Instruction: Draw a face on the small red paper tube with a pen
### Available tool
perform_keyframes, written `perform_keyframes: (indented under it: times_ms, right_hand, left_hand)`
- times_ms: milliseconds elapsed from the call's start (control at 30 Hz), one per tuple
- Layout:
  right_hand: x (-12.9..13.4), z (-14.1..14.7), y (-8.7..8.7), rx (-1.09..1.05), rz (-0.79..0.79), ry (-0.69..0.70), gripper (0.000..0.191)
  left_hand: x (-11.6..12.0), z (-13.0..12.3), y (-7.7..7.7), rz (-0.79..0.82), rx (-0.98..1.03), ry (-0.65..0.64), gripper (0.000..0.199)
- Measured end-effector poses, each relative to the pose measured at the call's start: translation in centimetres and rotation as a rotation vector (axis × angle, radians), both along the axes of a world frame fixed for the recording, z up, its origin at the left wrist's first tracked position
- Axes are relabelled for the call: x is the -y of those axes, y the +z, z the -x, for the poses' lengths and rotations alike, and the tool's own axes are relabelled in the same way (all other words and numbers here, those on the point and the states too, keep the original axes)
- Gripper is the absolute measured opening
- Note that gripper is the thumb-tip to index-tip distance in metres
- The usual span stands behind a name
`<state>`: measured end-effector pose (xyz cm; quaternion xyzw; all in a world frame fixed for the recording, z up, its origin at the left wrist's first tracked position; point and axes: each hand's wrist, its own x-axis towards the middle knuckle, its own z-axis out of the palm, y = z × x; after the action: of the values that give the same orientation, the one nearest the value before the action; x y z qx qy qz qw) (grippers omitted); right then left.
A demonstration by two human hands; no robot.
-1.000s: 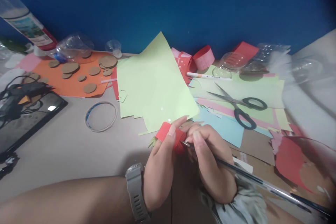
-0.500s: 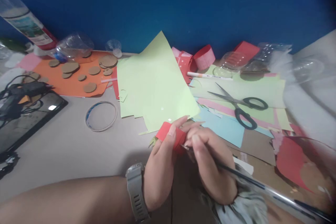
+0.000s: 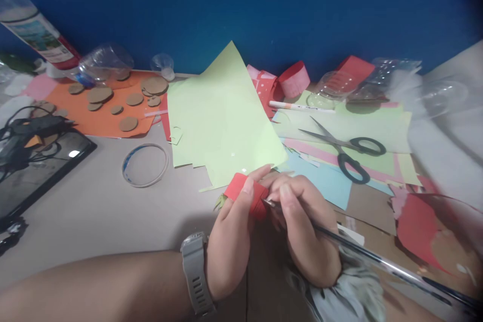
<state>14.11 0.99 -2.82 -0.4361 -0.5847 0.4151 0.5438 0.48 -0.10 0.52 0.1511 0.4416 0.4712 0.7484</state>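
Note:
Near the bottom centre, my left hand (image 3: 231, 246) grips a folded red paper piece (image 3: 236, 186), its thumb pressed on top. A bit of cut green paper (image 3: 219, 202) sticks out at the left of the red piece. My right hand (image 3: 307, 231) is closed around a pen (image 3: 362, 257), whose metal tip touches or nearly touches the right side of the red paper. Behind both hands lies a large pale green sheet (image 3: 219, 121). Some of my right fingers are hidden behind the thumb.
Scissors (image 3: 339, 147) and a white marker (image 3: 302, 107) lie on coloured papers at the right. A tape ring (image 3: 145, 165), a dark tablet (image 3: 45, 171) and cardboard discs on orange paper (image 3: 86, 123) are at the left. A blue wall (image 3: 241, 5) stands behind.
The pen tip and right fingers have shifted slightly up against the red paper, and the tip shows more clearly. My left hand keeps its hold with hardly any movement.

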Motion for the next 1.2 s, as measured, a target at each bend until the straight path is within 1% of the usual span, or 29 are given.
perform_keyframes:
  times_ms: [67, 167, 200, 300, 367, 467, 567, 667, 767, 867, 1033, 1200]
  right_hand:
    - [0.0, -0.1, -0.1, 0.003, -0.02, 0.015, 0.042]
    - [0.0, -0.1, 0.0, -0.004, 0.0, -0.023, 0.042]
    - [0.0, -0.1, 0.2, 0.013, -0.009, -0.019, 0.042]
    - [-0.1, 0.0, 0.8, 0.121, -0.097, 0.07, 0.042]
    - [-0.2, 0.1, 1.3, 0.145, -0.137, 0.053, 0.039]
    - [-0.3, 0.1, 1.9, 0.189, -0.154, 0.045, 0.035]
    - [-0.5, 0.0, 2.2, 0.225, -0.158, 0.065, 0.034]
    - [-0.6, 0.0, 2.3, 0.235, -0.155, 0.062, 0.034]
    - [-0.6, 0.0, 2.2, 0.257, -0.168, 0.091, 0.036]
    - [-0.5, 0.0, 2.1, 0.229, -0.171, 0.077, 0.034]
    - [-0.4, 0.0, 2.3, 0.203, -0.129, 0.087, 0.034]
    - [-0.2, -0.2, 2.0, 0.175, -0.081, 0.118, 0.038]
  left_hand:
    - [0.0, 0.0, 0.0, 0.001, 0.008, 0.004, 0.046]
    - [-0.1, -0.2, 0.2, 0.008, -0.009, 0.001, 0.045]
    - [-0.1, -0.2, 0.3, 0.011, 0.006, 0.001, 0.045]
    - [-0.2, -0.3, 0.7, 0.005, 0.079, 0.015, 0.045]
    - [-0.2, -0.3, 0.9, -0.001, 0.096, 0.023, 0.045]
    - [-0.3, -0.2, 1.1, -0.007, 0.064, 0.017, 0.044]
    - [-0.4, -0.2, 1.1, -0.014, 0.006, 0.009, 0.046]
    - [-0.4, -0.2, 1.1, -0.006, 0.0, 0.006, 0.047]
    - [-0.3, -0.1, 0.9, -0.009, -0.022, -0.003, 0.051]
    - [-0.2, -0.1, 0.9, -0.019, -0.033, -0.015, 0.051]
    - [-0.3, 0.0, 1.3, 0.002, -0.048, -0.022, 0.051]
    - [-0.1, 0.1, 0.9, 0.005, -0.015, -0.008, 0.05]
